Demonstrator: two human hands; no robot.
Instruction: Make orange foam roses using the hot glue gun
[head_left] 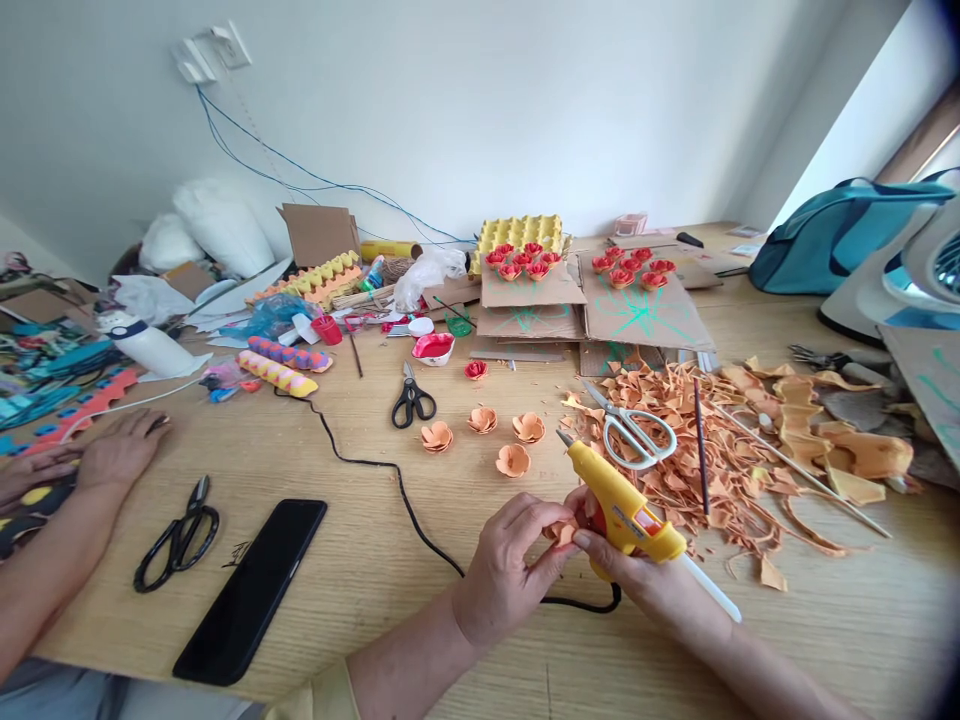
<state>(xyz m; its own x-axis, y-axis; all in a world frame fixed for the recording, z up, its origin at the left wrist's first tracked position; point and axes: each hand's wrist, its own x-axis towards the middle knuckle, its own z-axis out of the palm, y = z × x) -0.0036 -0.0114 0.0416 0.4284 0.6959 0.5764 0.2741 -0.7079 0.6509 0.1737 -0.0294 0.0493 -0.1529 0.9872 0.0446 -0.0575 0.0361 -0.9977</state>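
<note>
My left hand pinches a small orange egg-carton flower between thumb and fingers. A yellow hot glue gun is gripped in my right hand, its nozzle pointing up and left, away from the flower. My right thumb also touches the flower's edge. From the back of the gun sticks a white glue stick. Just beyond my hands stand several finished orange flowers, one of them a four-petalled cup. Behind these lies a red flower.
White-handled scissors rest on a heap of orange scraps. Black scissors and a black phone lie leftward. A black cord crosses the table. Another person's hand rests at left. Red flowers top cardboard behind.
</note>
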